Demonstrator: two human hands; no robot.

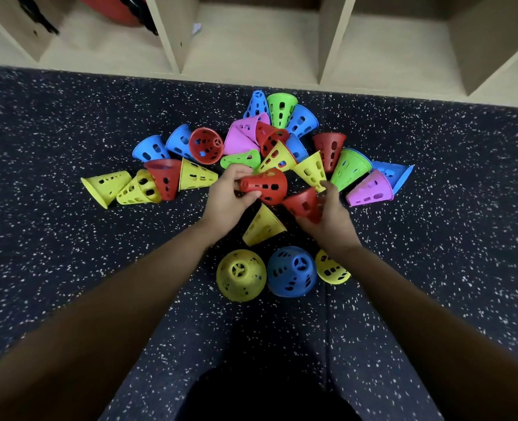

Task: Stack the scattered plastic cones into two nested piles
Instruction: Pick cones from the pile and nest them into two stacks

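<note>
- Left hand (227,199) was curled round the narrow end of a red perforated cone (266,186), held over the heap.
- Right hand (332,217) gripped a second red cone (303,203) by its wall, just beside the first.
- Other cones (197,174) lay scattered on the speckled floor (69,253). A yellow cone (241,275) and a blue cone (291,270) stood rim-down nearest the person.
- Cones were probably light, thin, springy plastic, and the slots should give finger purchase. Best hold: near the tip, with a gentle squeeze.

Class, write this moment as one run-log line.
left hand: grips red cone | right hand: grips second red cone | other cones: scattered on floor
</note>
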